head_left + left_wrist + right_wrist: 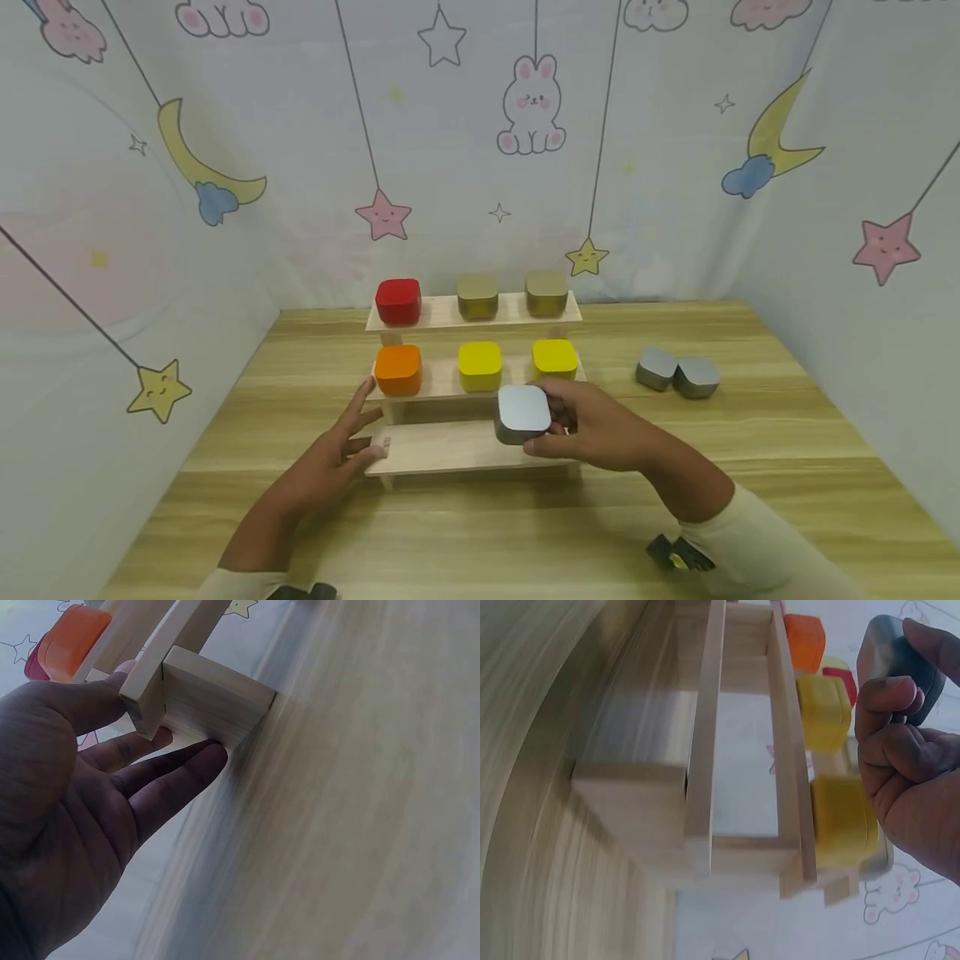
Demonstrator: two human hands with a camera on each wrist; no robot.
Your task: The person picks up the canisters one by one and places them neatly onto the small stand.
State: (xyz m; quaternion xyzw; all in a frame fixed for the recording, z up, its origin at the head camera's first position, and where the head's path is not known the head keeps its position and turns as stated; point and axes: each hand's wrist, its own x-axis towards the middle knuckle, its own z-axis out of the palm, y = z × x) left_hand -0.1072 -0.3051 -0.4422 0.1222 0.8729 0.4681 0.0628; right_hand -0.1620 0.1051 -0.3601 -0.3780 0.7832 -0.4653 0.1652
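Note:
My right hand (596, 422) grips a grey rounded-square box (523, 410) between thumb and fingers, above the bottom step of a three-step wooden shelf (450, 446). In the right wrist view the same grey box (900, 660) shows at the fingertips. My left hand (330, 458) lies at the shelf's left end, thumb on the bottom board and fingers spread along its side. The left wrist view shows those fingers (180, 776) extended beside the wooden support (214, 694). On the middle step stand an orange box (398, 370) and two yellow boxes (480, 367).
A red box (398, 302) and two olive-gold boxes (477, 297) stand on the top step. Right of the shelf, two more grey boxes (656, 369) sit side by side on the wood-grain table (787, 467). A patterned curtain (480, 150) hangs behind and at the sides.

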